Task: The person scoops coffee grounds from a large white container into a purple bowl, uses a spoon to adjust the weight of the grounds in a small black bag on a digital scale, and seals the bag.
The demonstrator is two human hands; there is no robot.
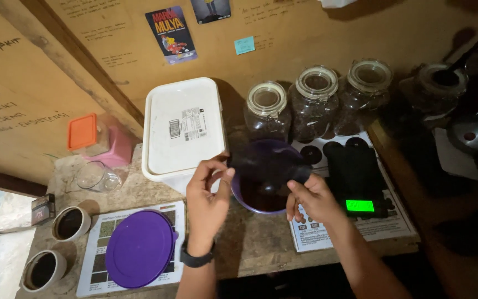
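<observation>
While the round purple plastic bowl (264, 177) hangs tilted above the rough wooden bench (255, 243), I see my left hand (206, 199) and right hand (313, 199) pinching its opposite rims, fingers curled (its flat purple lid (139, 248) lies apart on a printed sheet).

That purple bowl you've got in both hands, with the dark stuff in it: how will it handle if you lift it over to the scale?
The purple bowl looks like thin plastic, so probably light and a little flexible at the rim, where the left hand and right hand pinch it. Its dark contents could shift or spill if tilted, since its purple lid lies off on the table. A level, two-handed grip seems safest.
</observation>
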